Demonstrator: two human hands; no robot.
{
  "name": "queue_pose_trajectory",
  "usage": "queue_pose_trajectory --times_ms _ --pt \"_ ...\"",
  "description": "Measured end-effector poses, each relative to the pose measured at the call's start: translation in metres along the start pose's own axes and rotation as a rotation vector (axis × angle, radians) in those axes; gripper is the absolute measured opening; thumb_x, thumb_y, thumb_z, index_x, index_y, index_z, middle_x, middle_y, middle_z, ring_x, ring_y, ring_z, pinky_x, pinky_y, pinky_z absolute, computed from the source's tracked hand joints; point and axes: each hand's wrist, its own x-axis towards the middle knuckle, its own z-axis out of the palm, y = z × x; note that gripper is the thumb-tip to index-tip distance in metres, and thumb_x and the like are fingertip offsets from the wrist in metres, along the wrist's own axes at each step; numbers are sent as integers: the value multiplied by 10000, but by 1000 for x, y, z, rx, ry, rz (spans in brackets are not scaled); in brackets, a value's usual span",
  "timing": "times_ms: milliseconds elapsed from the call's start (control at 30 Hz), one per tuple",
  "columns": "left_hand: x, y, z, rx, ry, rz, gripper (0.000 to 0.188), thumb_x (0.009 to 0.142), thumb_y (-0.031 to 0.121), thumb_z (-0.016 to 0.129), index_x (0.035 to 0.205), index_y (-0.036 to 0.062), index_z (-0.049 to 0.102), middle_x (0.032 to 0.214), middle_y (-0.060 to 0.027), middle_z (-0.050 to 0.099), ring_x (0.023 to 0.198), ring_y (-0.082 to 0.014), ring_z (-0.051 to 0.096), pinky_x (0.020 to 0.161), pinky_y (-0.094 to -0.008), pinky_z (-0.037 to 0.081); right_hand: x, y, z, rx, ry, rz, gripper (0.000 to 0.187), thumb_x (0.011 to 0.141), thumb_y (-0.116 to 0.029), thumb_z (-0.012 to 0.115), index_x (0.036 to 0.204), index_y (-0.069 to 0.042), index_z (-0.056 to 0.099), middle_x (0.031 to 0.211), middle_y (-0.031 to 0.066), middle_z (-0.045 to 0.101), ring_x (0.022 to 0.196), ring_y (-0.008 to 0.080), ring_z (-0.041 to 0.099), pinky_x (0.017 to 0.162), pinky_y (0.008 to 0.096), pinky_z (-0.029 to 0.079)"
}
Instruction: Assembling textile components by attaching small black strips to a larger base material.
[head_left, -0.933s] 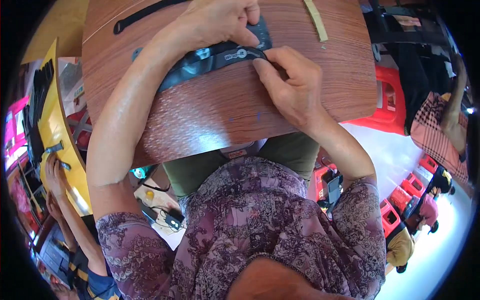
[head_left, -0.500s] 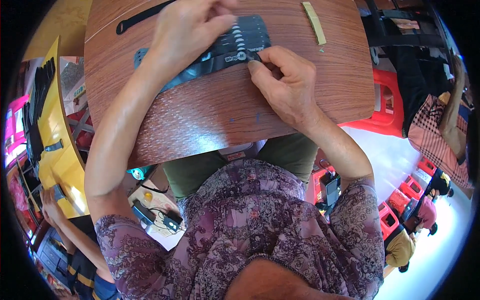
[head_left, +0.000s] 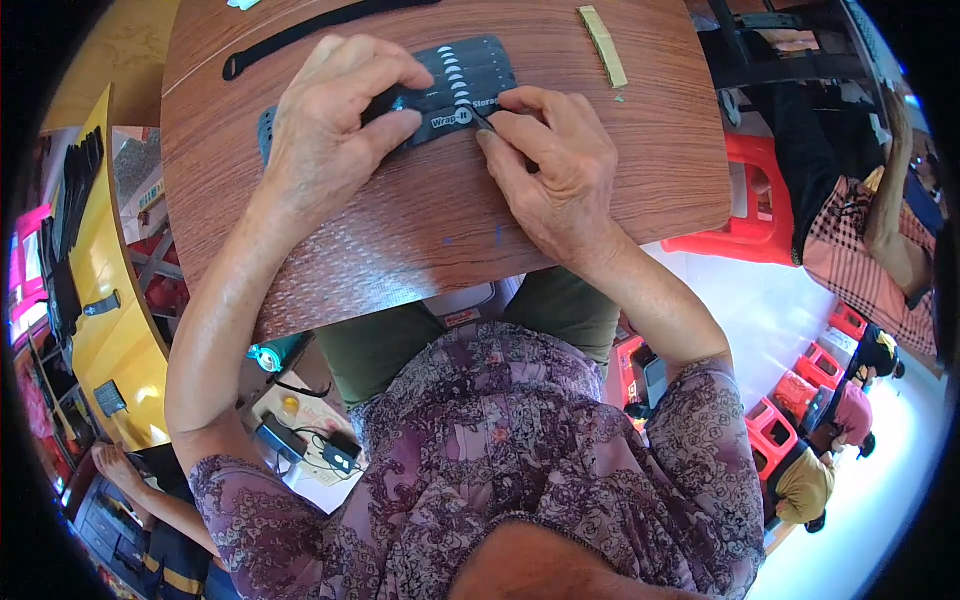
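A stack of dark grey printed cards [head_left: 482, 62] lies fanned out on the brown wood-grain table, each card showing a white half-round mark. Over the left part of the stack is my left hand [head_left: 335, 130], thumb and forefinger curved and apart. Whether its fingertips touch the cards, I cannot tell. At the right end of the front card my right hand [head_left: 560, 165] pinches a thin black strip [head_left: 482, 119] between thumb and forefinger. Part of the stack is hidden behind my left hand. Beyond it a long black strap [head_left: 300, 40] with a slotted end lies on the table.
A flat yellowish strip [head_left: 602, 48] lies at the table's far right. Beyond the right edge stand a red stool [head_left: 750, 200] and a person in checked clothing. At left, a yellow table [head_left: 130, 350] holds black straps, near another person's hand [head_left: 118, 468].
My left hand has come down and nearer, onto the left part of the stack. My right hand keeps its pinch. The other person's hand has drawn back from the yellow table.
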Motion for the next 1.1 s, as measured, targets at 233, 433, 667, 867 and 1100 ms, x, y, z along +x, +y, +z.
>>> queue_pose_trajectory --times_ms 233,433,667,867,1100 --pt "14 4 9 -14 -38 31 280 664 14 702 930 92 667 920 -45 596 937 -244 543 819 -340 451 4 -5 -2 5 -22 55 113 704 -67 676 814 -42 666 911 135 616 817 312 573 703 398 469" --pt "19 12 35 3 -62 33 194 659 70 711 844 119 678 839 -29 569 872 -242 527 755 -356 457 6 -2 -8 24 -104 70 160 691 3 612 846 -8 650 937 136 616 856 328 572 727 413 469" --pt "11 -8 33 -368 10 4 173 642 41 745 790 61 657 844 -19 585 824 -183 534 725 -292 449 14 -1 -6 -61 -134 45 225 653 26 564 863 -12 636 917 125 604 846 331 561 725 425 461" --pt "9 -13 24 -740 -1 -228 175 656 -16 747 811 8 669 891 -1 595 776 -85 530 680 -218 434 16 1 -1 -173 -113 -64 172 631 -8 600 801 -14 624 882 110 574 824 314 543 724 407 450" --pt "6 -16 26 -696 115 -140 194 640 -18 755 816 5 678 886 -15 614 807 -100 549 701 -244 451 15 4 1 -219 -160 -147 84 605 -31 613 687 -14 623 874 117 558 828 293 532 725 395 445"
